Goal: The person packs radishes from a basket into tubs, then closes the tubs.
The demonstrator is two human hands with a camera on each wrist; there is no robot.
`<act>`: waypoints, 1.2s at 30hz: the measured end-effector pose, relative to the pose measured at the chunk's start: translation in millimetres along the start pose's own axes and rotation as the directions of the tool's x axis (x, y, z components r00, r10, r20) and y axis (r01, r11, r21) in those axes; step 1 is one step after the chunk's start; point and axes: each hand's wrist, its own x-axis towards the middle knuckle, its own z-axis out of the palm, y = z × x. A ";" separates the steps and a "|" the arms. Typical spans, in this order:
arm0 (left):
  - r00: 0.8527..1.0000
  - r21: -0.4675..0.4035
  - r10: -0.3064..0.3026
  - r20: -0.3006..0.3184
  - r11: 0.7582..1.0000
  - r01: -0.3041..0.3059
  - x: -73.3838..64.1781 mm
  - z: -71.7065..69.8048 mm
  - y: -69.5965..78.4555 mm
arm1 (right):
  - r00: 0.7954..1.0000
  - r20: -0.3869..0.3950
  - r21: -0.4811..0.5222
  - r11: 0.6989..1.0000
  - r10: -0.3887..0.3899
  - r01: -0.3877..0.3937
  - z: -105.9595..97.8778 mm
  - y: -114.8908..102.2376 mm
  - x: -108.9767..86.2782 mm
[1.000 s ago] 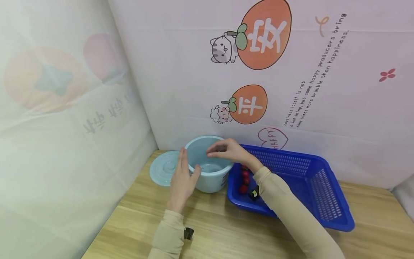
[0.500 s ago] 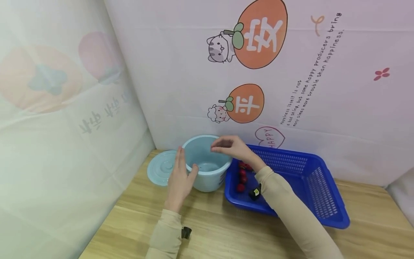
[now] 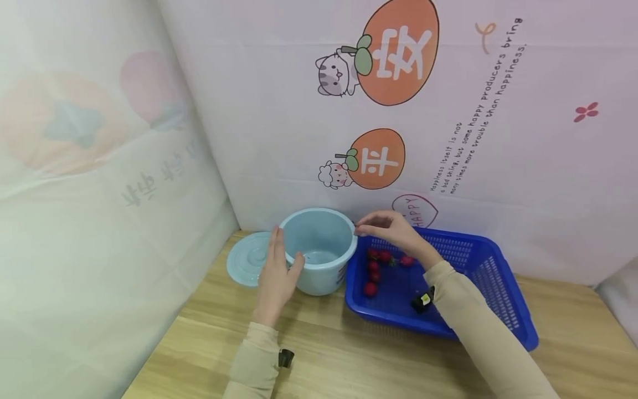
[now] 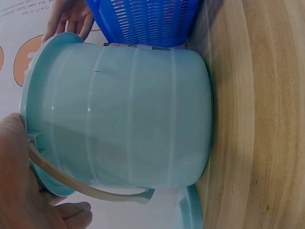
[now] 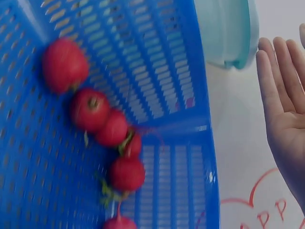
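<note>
Light-blue bucket [image 3: 319, 281]: 1 item, located near the far edge of the bench [image 3: 334, 349], toward the far left corner. It stands upright, long axis vertical, mouth facing up. At the bottom, only small dark marks show, too small to identify. The beige handle [image 4: 90, 191] hangs down along the outer wall.

The left hand [image 3: 275, 280] rests at the rim's left side; grip wide, fingers mostly straight, thumb spread over the near rim. The right hand [image 3: 394, 228] is at the rim's right side, above the basket's far left corner. Its grip is loose, with a gap between thumb and fingers and no object seen in it; whether the fingertips touch the rim, I cannot tell.

Blue basket [image 3: 399, 326]: 1 item, just right of the bucket, long axis roughly along the bench's far edge, mouth up. Contents: 6 red radishes [image 3: 375, 276] visible, grouped at its left end, most in a line beside the left wall, some with green stems.

Light-blue lid [image 3: 246, 263]: 1 item, just left of the bucket at the bench's far left corner.
</note>
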 end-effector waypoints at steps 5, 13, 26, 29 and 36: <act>1.000 -0.009 -0.010 -0.004 1.000 0.010 -2.0 -0.8 0.0 | 0.999 0.011 -0.043 0.999 0.031 -0.030 -18.0 6.3 -11.6; 1.000 -0.009 -0.015 0.004 1.000 0.015 1.0 -1.1 0.5 | 0.994 0.013 -0.177 0.979 0.105 -0.101 -54.0 15.5 -30.6; 1.000 -0.003 -0.015 0.007 1.000 0.015 2.4 -1.2 -0.4 | 0.985 -0.028 -0.361 0.917 0.168 -0.167 -76.3 26.3 -55.5; 1.000 -0.001 -0.015 0.010 1.000 0.015 2.5 -2.1 -0.5 | 0.989 -0.008 -0.398 0.907 0.146 -0.137 -75.9 30.2 -54.3; 1.000 0.003 -0.002 0.010 1.000 0.002 5.3 -2.0 -2.6 | 0.995 0.073 -0.565 0.825 0.068 -0.014 -74.4 38.3 -51.1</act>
